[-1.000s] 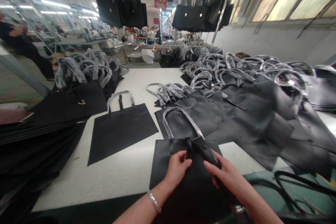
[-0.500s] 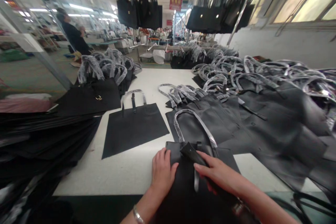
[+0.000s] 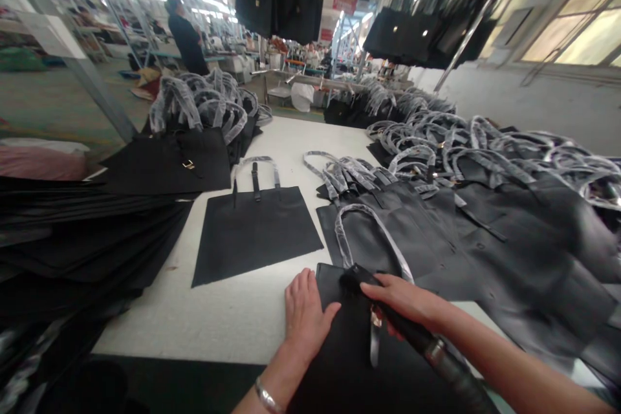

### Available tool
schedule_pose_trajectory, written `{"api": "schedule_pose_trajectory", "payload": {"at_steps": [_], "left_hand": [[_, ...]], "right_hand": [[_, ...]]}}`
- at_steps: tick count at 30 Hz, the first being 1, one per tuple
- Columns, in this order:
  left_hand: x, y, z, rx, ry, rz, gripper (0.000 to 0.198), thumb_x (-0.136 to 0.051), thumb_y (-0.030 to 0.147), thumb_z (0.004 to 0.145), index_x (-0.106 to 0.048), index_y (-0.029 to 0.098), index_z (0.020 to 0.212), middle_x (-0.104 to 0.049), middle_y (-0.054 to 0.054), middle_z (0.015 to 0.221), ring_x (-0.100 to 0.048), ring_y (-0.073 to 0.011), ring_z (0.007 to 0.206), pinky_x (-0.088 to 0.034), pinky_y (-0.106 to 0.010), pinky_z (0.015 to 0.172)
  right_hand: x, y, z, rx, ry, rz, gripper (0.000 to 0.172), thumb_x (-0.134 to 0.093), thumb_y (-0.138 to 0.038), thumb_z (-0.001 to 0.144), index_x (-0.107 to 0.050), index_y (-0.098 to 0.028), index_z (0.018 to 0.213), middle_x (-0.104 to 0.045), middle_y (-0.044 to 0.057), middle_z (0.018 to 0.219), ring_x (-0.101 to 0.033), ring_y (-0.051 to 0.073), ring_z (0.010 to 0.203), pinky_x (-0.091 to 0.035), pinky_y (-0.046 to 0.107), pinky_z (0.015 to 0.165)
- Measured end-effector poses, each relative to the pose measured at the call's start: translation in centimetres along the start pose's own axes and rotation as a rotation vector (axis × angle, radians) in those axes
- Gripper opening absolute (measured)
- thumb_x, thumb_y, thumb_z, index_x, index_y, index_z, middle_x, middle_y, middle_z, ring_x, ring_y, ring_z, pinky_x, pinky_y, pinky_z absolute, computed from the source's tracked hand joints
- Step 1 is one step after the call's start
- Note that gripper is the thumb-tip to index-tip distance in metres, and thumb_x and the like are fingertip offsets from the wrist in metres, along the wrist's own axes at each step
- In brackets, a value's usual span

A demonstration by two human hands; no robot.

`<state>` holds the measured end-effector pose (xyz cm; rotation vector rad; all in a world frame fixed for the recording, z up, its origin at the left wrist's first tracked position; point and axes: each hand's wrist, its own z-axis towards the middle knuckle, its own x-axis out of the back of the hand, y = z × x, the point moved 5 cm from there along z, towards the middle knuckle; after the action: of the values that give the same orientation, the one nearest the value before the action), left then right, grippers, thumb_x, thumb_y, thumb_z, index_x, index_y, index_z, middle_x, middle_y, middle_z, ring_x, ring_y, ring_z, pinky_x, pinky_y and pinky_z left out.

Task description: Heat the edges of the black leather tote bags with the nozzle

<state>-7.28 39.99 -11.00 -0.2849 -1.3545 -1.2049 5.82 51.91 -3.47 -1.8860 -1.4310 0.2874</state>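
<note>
A black bag panel [image 3: 334,349] lies at the front edge of the table, its plastic-wrapped handle [image 3: 361,208] pointing away from me. My left hand [image 3: 306,314] rests flat on the panel's left edge, fingers stretched out and thumb apart. My right hand [image 3: 402,304] grips a black wand-like tool [image 3: 412,330], with a wide dark tip over the panel's top edge and a metal band farther back. Beneath that hand hangs a shiny strap end [image 3: 374,339] with a gold-coloured fitting. The tool's exact kind is unclear.
Another black panel with a handle [image 3: 257,233] lies on the white table [image 3: 160,317]. Black pieces with wrapped handles [image 3: 485,233] heap up on the right; more are stacked on the left [image 3: 87,239]. Finished-looking bags [image 3: 276,6] hang overhead. A person [image 3: 187,35] stands farther back.
My view has turned slightly, shifting the scene rightward. My right hand and the tool have tilted, showing more of the tool's rear. The left hand stays on the panel, thumb spread a little wider.
</note>
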Motion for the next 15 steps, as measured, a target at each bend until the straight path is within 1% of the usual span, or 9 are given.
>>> {"api": "schedule_pose_trajectory", "payload": {"at_steps": [2, 5, 7, 9, 11, 13, 15], "left_hand": [[0.1, 0.1, 0.4, 0.015, -0.017, -0.005, 0.065, -0.071, 0.034, 0.076, -0.041, 0.012, 0.129, -0.045, -0.017, 0.132, -0.04, -0.0337, 0.122, -0.033, -0.05, 0.102], [0.5, 0.5, 1.1, 0.044, -0.076, -0.001, 0.058, -0.075, 0.034, 0.072, -0.049, 0.014, 0.119, -0.048, -0.015, 0.127, -0.044, -0.0322, 0.116, -0.037, -0.047, 0.097], [0.8, 0.8, 1.4, 0.066, -0.111, 0.012, 0.049, -0.077, 0.035, 0.071, -0.054, 0.014, 0.109, -0.051, -0.013, 0.12, -0.046, -0.0307, 0.11, -0.039, -0.044, 0.093], [1.0, 1.0, 1.6, 0.077, -0.129, 0.032, 0.043, -0.078, 0.036, 0.07, -0.057, 0.014, 0.101, -0.053, -0.011, 0.111, -0.049, -0.0293, 0.104, -0.041, -0.042, 0.089], [1.1, 1.2, 1.6, 0.076, -0.142, 0.051, 0.038, -0.077, 0.035, 0.07, -0.06, 0.014, 0.095, -0.056, -0.01, 0.103, -0.051, -0.0284, 0.099, -0.042, -0.04, 0.085], [0.9, 1.1, 1.8, 0.072, -0.164, 0.044, 0.029, -0.075, 0.033, 0.073, -0.062, 0.013, 0.089, -0.058, -0.01, 0.095, -0.054, -0.0286, 0.094, -0.043, -0.04, 0.083], [0.9, 0.8, 2.2, 0.108, -0.2, -0.062, 0.021, -0.07, 0.03, 0.075, -0.063, 0.012, 0.081, -0.061, -0.011, 0.087, -0.057, -0.0294, 0.089, -0.044, -0.041, 0.081]], "right_hand": [[-0.1, 0.5, -0.4, -0.012, -0.011, 0.0, 0.036, -0.051, -0.055, 0.086, -0.047, -0.02, 0.09, -0.057, -0.002, 0.062, -0.054, 0.012, 0.039, -0.042, 0.021, 0.034], [0.0, 0.3, -0.1, 0.042, 0.052, 0.002, 0.035, -0.049, -0.053, 0.087, -0.051, -0.018, 0.094, -0.058, -0.001, 0.065, -0.054, 0.012, 0.04, -0.042, 0.022, 0.035], [0.5, -0.4, 0.3, 0.101, 0.122, -0.004, 0.036, -0.05, -0.051, 0.087, -0.052, -0.018, 0.103, -0.056, -0.001, 0.065, -0.054, 0.012, 0.042, -0.042, 0.021, 0.037], [1.1, -1.0, 0.0, 0.151, 0.182, 0.002, 0.041, -0.051, -0.05, 0.087, -0.05, -0.02, 0.115, -0.055, -0.003, 0.067, -0.054, 0.011, 0.043, -0.043, 0.02, 0.039], [1.9, -1.1, -1.2, 0.189, 0.216, 0.011, 0.049, -0.053, -0.05, 0.087, -0.044, -0.021, 0.126, -0.055, -0.003, 0.069, -0.054, 0.011, 0.043, -0.043, 0.021, 0.039], [2.8, -0.5, -3.4, 0.207, 0.236, 0.035, 0.056, -0.055, -0.049, 0.085, -0.041, -0.021, 0.131, -0.056, -0.003, 0.07, -0.055, 0.012, 0.044, -0.044, 0.022, 0.039], [3.6, 0.8, -5.9, 0.201, 0.25, 0.091, 0.061, -0.058, -0.049, 0.083, -0.04, -0.02, 0.133, -0.057, -0.002, 0.07, -0.057, 0.013, 0.046, -0.045, 0.022, 0.041]]}}
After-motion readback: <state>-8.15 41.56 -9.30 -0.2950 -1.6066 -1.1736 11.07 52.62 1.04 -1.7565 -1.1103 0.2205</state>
